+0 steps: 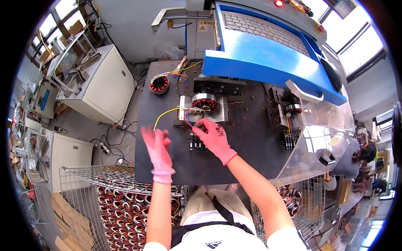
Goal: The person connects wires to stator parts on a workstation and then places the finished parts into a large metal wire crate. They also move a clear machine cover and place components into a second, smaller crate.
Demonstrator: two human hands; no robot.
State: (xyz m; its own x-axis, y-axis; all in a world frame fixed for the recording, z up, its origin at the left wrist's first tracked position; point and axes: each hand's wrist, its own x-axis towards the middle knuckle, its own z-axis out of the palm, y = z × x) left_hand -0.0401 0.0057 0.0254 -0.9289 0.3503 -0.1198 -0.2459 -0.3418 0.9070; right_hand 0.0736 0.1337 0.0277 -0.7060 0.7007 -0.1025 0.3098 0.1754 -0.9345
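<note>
A motor stator (204,101) with red windings and a silver rim sits in a metal fixture (223,112) on the dark table. Its wires come out toward me. The fingertips of my right hand (214,137), in a pink glove, are pinched together on the red and blue wires (188,119). A yellow wire (164,113) arcs out to the left, its tip close to the fingers of my left hand (157,149). That hand, also gloved in pink, is raised with its fingers apart, slightly smeared by motion. Below the fixture, a black terminal block (195,143) is partly hidden by my right hand.
Another stator (159,85) stands at the table's far left. A second fixture with a stator (294,109) is on the right, by a clear plastic panel (312,144). A blue keyboard tray (259,62) overhangs the back. Wire baskets (121,178) of stators flank me.
</note>
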